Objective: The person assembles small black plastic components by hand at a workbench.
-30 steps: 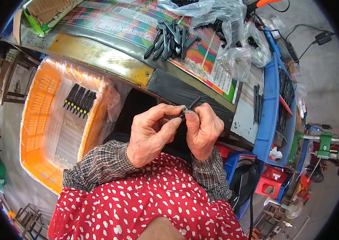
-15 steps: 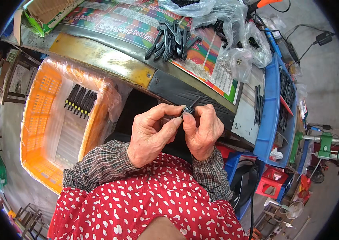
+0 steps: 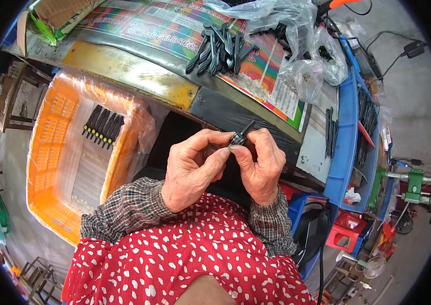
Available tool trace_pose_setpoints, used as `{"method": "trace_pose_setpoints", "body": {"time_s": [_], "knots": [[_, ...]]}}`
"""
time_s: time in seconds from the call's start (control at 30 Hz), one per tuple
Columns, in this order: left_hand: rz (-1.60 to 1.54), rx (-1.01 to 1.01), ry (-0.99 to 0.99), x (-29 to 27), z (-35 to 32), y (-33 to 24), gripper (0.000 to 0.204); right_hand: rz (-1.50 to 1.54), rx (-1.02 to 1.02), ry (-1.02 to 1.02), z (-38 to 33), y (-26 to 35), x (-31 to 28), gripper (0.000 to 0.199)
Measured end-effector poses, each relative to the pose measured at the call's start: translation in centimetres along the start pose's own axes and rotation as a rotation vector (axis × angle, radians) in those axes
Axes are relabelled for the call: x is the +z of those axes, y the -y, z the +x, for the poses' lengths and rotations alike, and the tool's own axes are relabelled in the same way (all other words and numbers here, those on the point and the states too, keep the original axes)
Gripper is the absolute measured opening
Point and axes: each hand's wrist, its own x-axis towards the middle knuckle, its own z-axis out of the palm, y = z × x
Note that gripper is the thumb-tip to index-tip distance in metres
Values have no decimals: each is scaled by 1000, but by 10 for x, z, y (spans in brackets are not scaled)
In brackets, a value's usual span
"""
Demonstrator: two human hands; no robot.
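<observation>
In front of my lap my two hands work at a small black part (image 3: 238,138), with a rounded end and a thin stem that points up and right. My left hand (image 3: 193,168) is closed, pinching its rounded end between thumb and forefinger. At the other side my right hand (image 3: 260,168) is closed too, its thumb and forefinger tips against the part. Fingers hide much of it, so its exact kind is unclear. Beyond them, a pile of long black pieces with bulbous ends (image 3: 219,51) lies on the bench.
An orange crate (image 3: 42,168) lined with clear plastic stands at left, holding a row of black pieces with yellow dots (image 3: 102,126). The bench's metal edge (image 3: 129,73) runs across. Clear bags (image 3: 296,30) lie at the back; a blue bin (image 3: 341,147) holds black strips at right.
The black part has turned slightly between my fingers, so more of its rounded end shows. My right thumb and forefinger have shifted a little. The bench and crate contents look the same.
</observation>
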Motion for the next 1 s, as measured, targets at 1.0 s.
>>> {"method": "trace_pose_setpoints", "body": {"time_s": [1.0], "knots": [[-42, -42, -21, 2, -3, -2, 19, -134, -63, -21, -4, 0, 2, 27]]}}
